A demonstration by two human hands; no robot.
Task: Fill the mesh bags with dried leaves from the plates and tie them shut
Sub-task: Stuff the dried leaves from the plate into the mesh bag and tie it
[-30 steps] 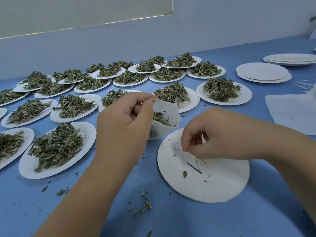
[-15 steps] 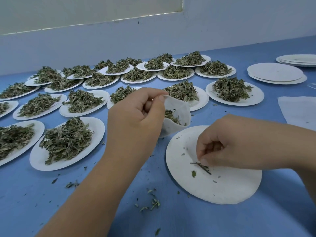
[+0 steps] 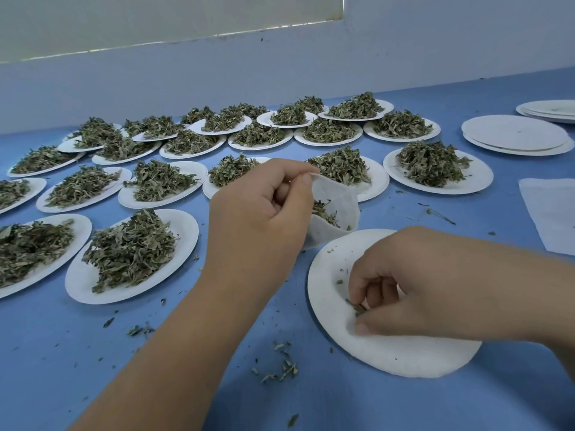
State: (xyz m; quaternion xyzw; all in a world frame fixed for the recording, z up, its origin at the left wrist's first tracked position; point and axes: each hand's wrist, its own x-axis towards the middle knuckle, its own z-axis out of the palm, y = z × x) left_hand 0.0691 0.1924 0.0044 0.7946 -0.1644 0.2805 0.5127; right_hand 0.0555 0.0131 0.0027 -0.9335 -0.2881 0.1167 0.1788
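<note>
My left hand [image 3: 261,209] pinches the rim of a white mesh bag [image 3: 337,197] and holds its mouth open; dried leaves lie inside it. Just below and right of the bag sits a nearly bare white plate [image 3: 389,353] with a few leaf scraps. My right hand [image 3: 401,287] rests on that plate, and its fingertips pinch a small stem of dried leaves [image 3: 354,304]. Several white plates heaped with dried leaves [image 3: 133,250] cover the blue table to the left and behind.
Stacks of bare white plates [image 3: 513,135] stand at the back right. A flat white mesh sheet [image 3: 550,213] lies at the right edge. Loose leaf crumbs [image 3: 283,365] are scattered on the blue table [image 3: 62,353] near me. A pale wall runs along the back.
My right hand has slid down and toward me across the near plate and closed its fingertips on a leaf stem. The left hand keeps holding the bag open.
</note>
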